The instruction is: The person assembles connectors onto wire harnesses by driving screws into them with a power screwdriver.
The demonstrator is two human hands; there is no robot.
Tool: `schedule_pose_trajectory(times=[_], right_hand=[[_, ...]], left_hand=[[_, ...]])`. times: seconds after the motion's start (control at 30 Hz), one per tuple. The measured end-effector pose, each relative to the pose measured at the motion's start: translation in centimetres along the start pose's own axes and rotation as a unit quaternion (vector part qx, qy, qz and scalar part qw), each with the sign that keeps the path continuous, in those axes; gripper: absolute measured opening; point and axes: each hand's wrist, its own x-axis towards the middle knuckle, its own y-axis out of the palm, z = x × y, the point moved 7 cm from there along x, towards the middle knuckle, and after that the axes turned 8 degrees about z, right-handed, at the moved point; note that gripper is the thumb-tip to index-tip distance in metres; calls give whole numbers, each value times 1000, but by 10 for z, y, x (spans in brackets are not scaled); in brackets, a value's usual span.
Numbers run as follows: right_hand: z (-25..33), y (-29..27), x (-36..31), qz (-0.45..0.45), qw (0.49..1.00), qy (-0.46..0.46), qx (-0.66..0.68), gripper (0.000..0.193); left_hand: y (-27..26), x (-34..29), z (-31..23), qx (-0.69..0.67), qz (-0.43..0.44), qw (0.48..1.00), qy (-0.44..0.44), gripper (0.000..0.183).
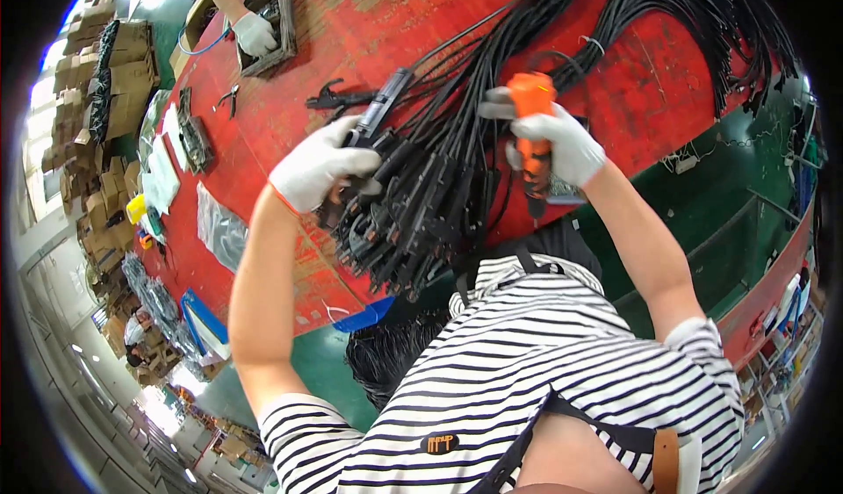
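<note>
My gloved left hand (318, 169) is closed around a long black plastic part (384, 103), whose glossy end sticks up past the fingers. Just beneath and beside it lies a thick pile of black cable ends (421, 209) with dark plastic fittings. On the right, my gloved right hand (562, 143) grips an orange and black power screwdriver (532, 97), its narrow tip pointing toward my body. Motion blurs this hand a little. Another black fitting (338, 99) rests on the table beyond my left hand.
Black cables (654, 2) loop across the worn red table (342, 20) to its far right. At the far left, another person's gloved hand (255, 36) reaches into a tray (285, 55). Pliers (228, 100) and a plastic bag (219, 226) lie leftward. A black bundle (391, 353) hangs below the edge.
</note>
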Motion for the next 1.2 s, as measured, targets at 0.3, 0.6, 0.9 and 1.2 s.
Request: schedule_pose_trajectory(times=[0.3, 0.6, 0.9, 1.2], right_hand=[[-40, 30, 15, 144, 984, 84, 62, 62], [-19, 19, -13, 109, 991, 9, -76, 43], [-11, -18, -9, 41, 998, 24, -33, 31], [-14, -19, -25, -58, 979, 147, -132, 46]], left_hand=[[160, 1, 54, -197, -115, 971, 72, 80], [236, -11, 85, -342, -133, 928, 67, 30], [216, -22, 67, 32, -278, 954, 108, 56], [224, -25, 48, 133, -361, 916, 113, 48]])
